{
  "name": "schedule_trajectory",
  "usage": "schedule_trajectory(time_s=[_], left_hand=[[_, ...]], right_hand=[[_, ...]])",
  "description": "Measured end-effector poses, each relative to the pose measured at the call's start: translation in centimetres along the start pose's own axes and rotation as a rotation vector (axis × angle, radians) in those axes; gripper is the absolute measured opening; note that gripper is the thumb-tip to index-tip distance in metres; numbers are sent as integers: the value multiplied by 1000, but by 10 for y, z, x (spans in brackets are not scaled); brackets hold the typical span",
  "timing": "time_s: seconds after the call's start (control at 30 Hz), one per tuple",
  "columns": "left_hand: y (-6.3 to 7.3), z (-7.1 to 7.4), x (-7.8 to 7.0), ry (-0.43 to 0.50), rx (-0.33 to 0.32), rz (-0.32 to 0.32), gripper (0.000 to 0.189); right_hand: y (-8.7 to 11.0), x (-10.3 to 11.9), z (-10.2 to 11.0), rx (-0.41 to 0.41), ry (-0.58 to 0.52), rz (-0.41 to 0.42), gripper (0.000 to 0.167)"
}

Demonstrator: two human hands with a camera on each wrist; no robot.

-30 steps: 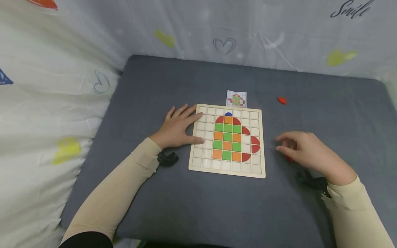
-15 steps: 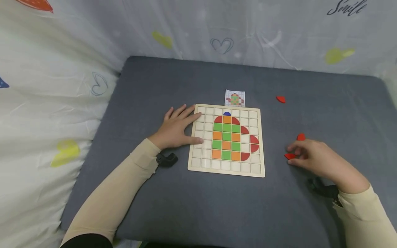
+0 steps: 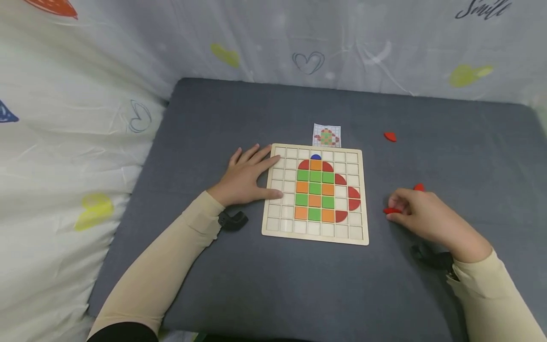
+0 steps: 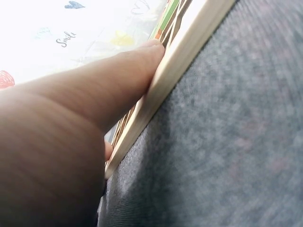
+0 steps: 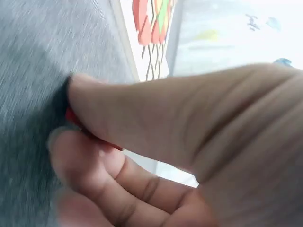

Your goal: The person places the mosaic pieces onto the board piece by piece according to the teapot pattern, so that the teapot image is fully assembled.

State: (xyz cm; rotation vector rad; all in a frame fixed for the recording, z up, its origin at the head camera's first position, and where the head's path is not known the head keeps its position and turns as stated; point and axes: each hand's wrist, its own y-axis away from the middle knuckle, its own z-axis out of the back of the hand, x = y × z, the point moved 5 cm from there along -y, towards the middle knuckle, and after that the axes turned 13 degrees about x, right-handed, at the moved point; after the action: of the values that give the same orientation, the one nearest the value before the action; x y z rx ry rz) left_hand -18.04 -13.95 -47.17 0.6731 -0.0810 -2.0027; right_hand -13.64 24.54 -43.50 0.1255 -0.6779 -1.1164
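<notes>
A wooden grid board (image 3: 316, 239) lies on the grey table with green and orange squares, red quarter-round tiles and a blue half-round tile set in its cells. My left hand (image 3: 245, 179) rests spread over the board's left edge, its thumb (image 4: 137, 64) on the rim. To the right of the board, my right hand (image 3: 420, 213) pinches a red quarter-round tile (image 3: 391, 210) between thumb and fingers, low over the table. In the right wrist view most of that tile (image 5: 71, 116) is hidden behind the thumb.
A second red tile (image 3: 419, 187) lies just behind the right hand, partly covered by it. Farther back is another red quarter-round tile (image 3: 390, 137). A small printed pattern card (image 3: 326, 136) touches the board's far edge. White patterned curtains (image 3: 273, 38) border the table.
My right hand first shifted right to the red tiles, then came back left with one pinched in its fingers. My left hand has stayed on the board.
</notes>
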Motion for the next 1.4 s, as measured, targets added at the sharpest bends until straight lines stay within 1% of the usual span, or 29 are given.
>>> schedule_trajectory(time_s=[0.1, 0.2, 0.3, 0.4, 0.5, 0.6, 0.7, 0.8, 1.03, 1.17, 1.4], left_hand=[[-1, -1, 0, 2, -2, -8, 101], [-1, -1, 1, 5, 0, -18, 99], [-1, 0, 1, 15, 10, -39, 92], [0, 1, -1, 27, 23, -62, 82], [0, 2, -2, 34, 30, -69, 79], [1, 3, -1, 41, 36, -66, 79], [3, 3, -1, 51, 44, -62, 82], [4, 2, 1, 56, 51, -62, 84], [2, 1, 3, 66, 56, -63, 84], [2, 1, 3, 65, 60, -58, 85], [2, 3, 2, 69, 66, -53, 85]], right_hand=[[-3, 7, 3, -31, -16, -6, 17], [-7, 13, 8, -67, -30, -42, 11], [-13, 23, 12, -80, -29, -83, 18], [-17, 37, 14, -88, -18, -95, 24], [-20, 54, 15, -107, 2, -76, 20], [-23, 71, 16, -146, 24, -41, 16], [-29, 85, 17, -172, 10, -11, 15], [-37, 95, 17, -182, -26, 11, 14], [-52, 107, 14, -133, -76, 33, 8], [-60, 111, 13, -129, -78, 52, 9], [-78, 117, 7, -109, -139, 104, 11]])
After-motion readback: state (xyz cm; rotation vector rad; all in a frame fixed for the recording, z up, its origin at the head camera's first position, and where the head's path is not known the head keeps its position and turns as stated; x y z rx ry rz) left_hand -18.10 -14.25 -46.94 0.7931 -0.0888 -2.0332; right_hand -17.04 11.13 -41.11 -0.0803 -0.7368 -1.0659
